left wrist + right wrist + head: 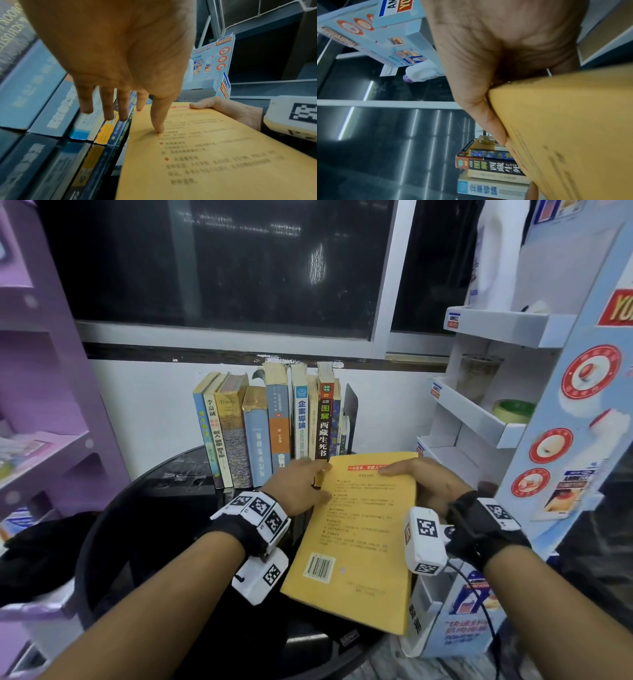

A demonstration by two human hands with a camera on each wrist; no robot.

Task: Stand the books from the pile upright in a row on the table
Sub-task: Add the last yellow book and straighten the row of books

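Nine or so books already stand upright in the row [274, 426] at about twelve o'clock on the dark round table [113, 529], so I judge the task is near its end — the yellow book [356, 529] is the one in hand. My right hand [428, 484] grasps its far end, thumb on the cover and fingers curled under, and it lies tilted, not yet upright. My left hand [301, 484] has straight, relaxed fingers; the thumb [158, 119] presses on the cover, the others reach toward the row. Next I must turn the book up on its edge and slide it in at the row's right end, at one o'clock. Room is narrow there — a black bookend [351, 412] closes the row, and the white display rack [479, 419] is near at two o'clock.
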